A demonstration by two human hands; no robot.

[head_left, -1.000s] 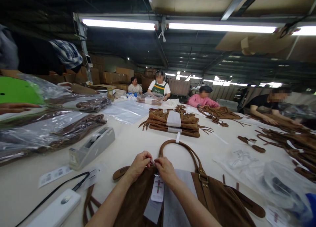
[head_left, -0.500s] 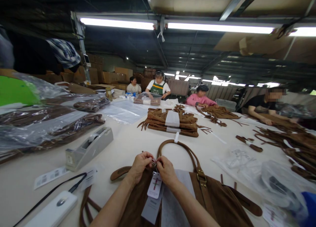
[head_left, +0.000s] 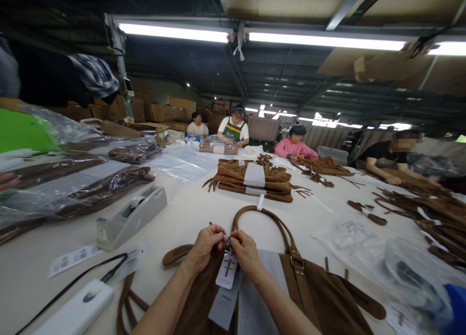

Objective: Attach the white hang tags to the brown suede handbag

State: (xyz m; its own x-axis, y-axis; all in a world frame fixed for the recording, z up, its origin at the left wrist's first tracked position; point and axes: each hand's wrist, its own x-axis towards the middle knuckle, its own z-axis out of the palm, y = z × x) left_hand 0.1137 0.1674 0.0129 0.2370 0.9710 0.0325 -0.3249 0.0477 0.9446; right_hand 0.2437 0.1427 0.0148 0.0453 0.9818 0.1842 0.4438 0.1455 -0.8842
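A brown handbag (head_left: 316, 276) lies before me on the white table, with white paper (head_left: 273, 262) around its middle and its handle (head_left: 244, 211) standing up. Over its top edge, my left hand (head_left: 207, 245) and my right hand (head_left: 245, 250) meet fingertip to fingertip, both closed in a pinch. A thin, pale tag string seems to run between the fingertips, though most of it is hidden. Just below hang a white hang tag (head_left: 226, 272) with a printed figure and a grey tag (head_left: 224, 306).
A tape dispenser (head_left: 133, 218), a barcode label sheet (head_left: 74, 259) and a white device with a cable (head_left: 78, 306) lie left. Plastic-wrapped bags (head_left: 73, 179) sit beyond, near a co-worker's hand (head_left: 8, 181). Stacked brown bags (head_left: 255, 182) stand ahead. Clear plastic (head_left: 404, 272) lies right.
The white hang tag has turned so its print faces me more plainly. My hands have barely shifted. Another person's hand has appeared at the left edge.
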